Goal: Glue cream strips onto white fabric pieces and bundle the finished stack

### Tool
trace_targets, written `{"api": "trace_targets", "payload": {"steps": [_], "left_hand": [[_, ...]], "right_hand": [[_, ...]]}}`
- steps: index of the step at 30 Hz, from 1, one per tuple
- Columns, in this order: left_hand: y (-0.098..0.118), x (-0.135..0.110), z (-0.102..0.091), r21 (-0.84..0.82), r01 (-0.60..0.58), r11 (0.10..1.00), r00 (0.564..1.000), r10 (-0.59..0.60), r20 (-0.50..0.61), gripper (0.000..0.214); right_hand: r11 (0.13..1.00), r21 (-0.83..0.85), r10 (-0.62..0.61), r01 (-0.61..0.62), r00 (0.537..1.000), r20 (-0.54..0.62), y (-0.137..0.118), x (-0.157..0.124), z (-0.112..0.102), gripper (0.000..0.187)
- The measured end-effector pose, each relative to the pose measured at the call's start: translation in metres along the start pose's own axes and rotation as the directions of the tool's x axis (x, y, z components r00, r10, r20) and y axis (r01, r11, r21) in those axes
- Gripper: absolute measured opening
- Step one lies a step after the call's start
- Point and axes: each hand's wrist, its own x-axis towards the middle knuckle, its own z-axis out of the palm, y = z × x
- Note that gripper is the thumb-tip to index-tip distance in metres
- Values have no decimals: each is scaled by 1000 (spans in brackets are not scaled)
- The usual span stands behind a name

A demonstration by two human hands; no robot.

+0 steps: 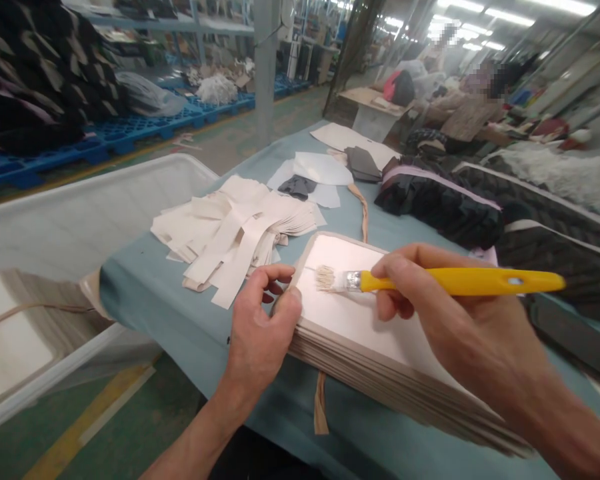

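Note:
A thick stack of pale panels with grey-beige edges (380, 337) lies on the blue-green covered table. My right hand (430, 300) is closed on the handle of a yellow paintbrush (460, 280). Its pale bristles touch the white top panel near the left corner. With thumb and curled fingers, my left hand (265, 320) grips that corner of the stack. Beside it, to the left, is a loose heap of cream strips (245, 223). A tan strap (321, 403) sticks out from under the stack, and another tan strip (361, 210) shows behind it.
White and grey sheets (317, 170) lie farther back on the table. Bundled black fabric (440, 200) lines the right side. At left stands a white bin (95, 193) holding a strapped stack (17, 333). A person (473, 113) sits in the background.

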Motion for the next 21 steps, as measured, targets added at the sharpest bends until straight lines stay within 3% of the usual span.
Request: {"api": "trace_targets", "payload": {"steps": [3, 5, 8, 13, 21], "left_hand": [[-2, 0, 0, -6, -14, 1000, 1000, 14, -4, 31], [-1, 0, 0, -7, -7, 1000, 1000, 6, -3, 31], [0, 0, 0, -7, 8, 1000, 1000, -8, -5, 33], [0, -1, -1, -6, 3, 1000, 1000, -3, -1, 33], [-8, 3, -1, 3, -43, 999, 999, 43, -10, 31]], "right_hand": [[989, -148, -30, 29, 1000, -3, 0, -6, -20, 46], [989, -142, -47, 42, 998, -36, -5, -8, -22, 47], [998, 19, -51, 53, 993, -109, -12, -6, -4, 37], [984, 178, 17, -14, 1000, -20, -9, -1, 19, 29], [998, -14, 57, -58, 996, -63, 20, -28, -34, 31]]}}
